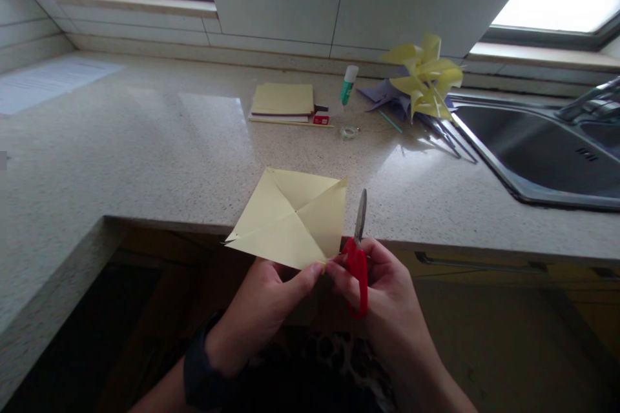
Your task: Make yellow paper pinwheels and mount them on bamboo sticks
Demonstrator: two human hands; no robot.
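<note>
A pale yellow paper square (290, 219), creased along its diagonals and cut in from the corners, is held in the air just in front of the counter edge. My left hand (264, 306) pinches its near corner from below. My right hand (387, 297) grips red-handled scissors (357, 258) with the blades shut and pointing up, and its fingertips also touch the same paper corner.
On the speckled stone counter (169, 142) lie a stack of yellow paper sheets (283, 102), a glue stick (347, 84), a small tape roll (347, 133), and yellow and purple paper pinwheels (426, 77). A steel sink (542, 148) is at the right. Windows are behind.
</note>
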